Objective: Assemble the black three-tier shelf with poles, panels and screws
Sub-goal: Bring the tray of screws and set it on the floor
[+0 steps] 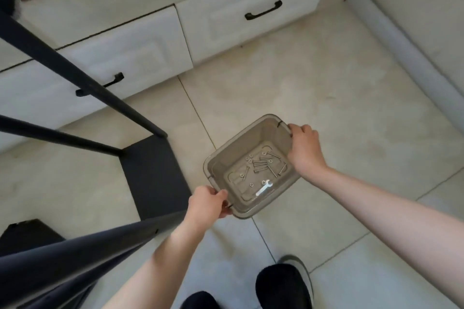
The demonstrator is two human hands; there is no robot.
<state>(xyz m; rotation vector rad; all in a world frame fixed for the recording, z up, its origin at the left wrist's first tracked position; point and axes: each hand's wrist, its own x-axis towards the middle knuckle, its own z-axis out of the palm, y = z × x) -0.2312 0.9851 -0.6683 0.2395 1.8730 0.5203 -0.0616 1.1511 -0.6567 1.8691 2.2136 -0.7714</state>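
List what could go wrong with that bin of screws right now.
1. Both hands, left and right, hold the clear bin only by opposite rim corners; a tilt could send the loose screws and the wrench sliding or spilling.
2. The black shelf frame stands close on the left; the bin might knock it.

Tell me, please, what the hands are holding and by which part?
Both hold the bin by opposite rim ends: left hand at the near end, right hand at the far end.
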